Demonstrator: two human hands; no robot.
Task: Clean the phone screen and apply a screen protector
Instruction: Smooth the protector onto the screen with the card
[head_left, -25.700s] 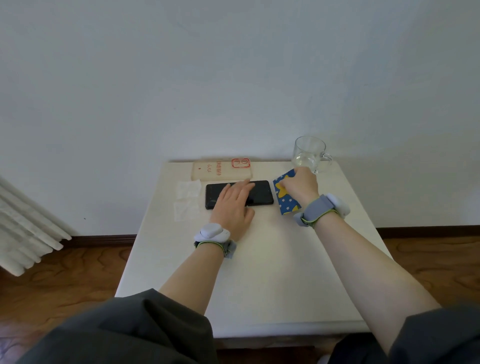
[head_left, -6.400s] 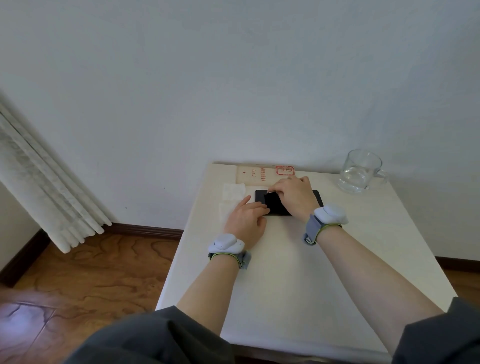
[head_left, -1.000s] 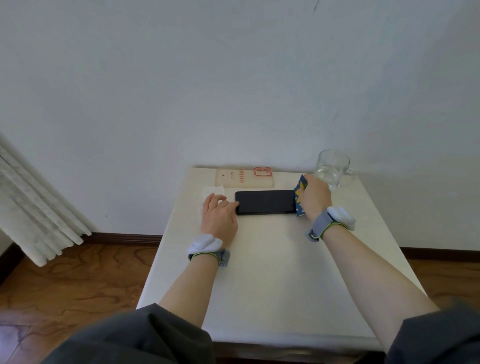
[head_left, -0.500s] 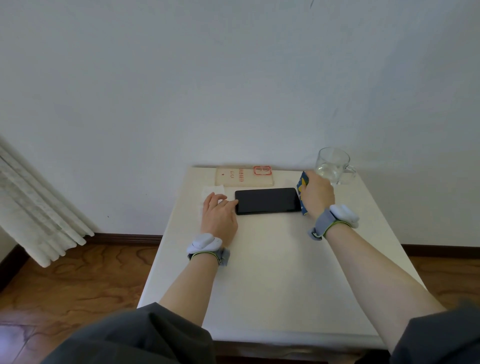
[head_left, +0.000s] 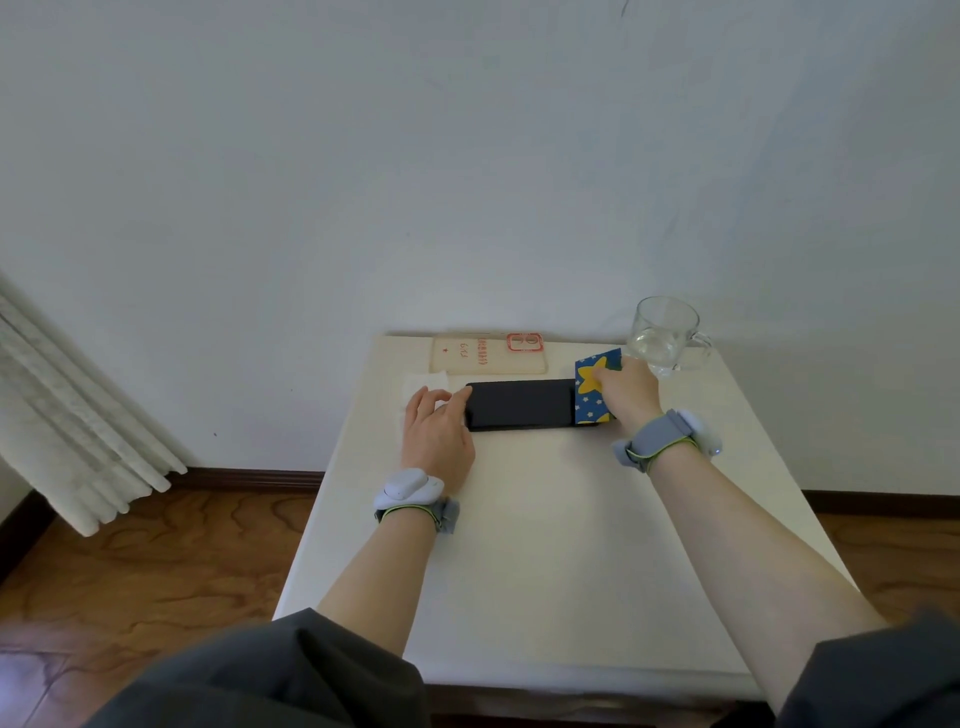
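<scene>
A black phone (head_left: 519, 404) lies lengthwise, screen up, near the far edge of the white table (head_left: 545, 545). My left hand (head_left: 436, 434) rests flat beside its left end, fingertips touching that end. My right hand (head_left: 626, 389) holds a blue cloth with yellow stars (head_left: 592, 389) and presses it onto the phone's right end. The cloth covers that end of the screen.
A clear phone case with red print (head_left: 488, 353) lies behind the phone by the wall. White wipes (head_left: 423, 387) sit under my left fingers. A glass mug with water (head_left: 662, 335) stands at the far right corner. A curtain (head_left: 67, 426) hangs at left.
My right hand has slid the blue cloth left, from beside the phone onto its right end. My left hand has stayed at the phone's left end.
</scene>
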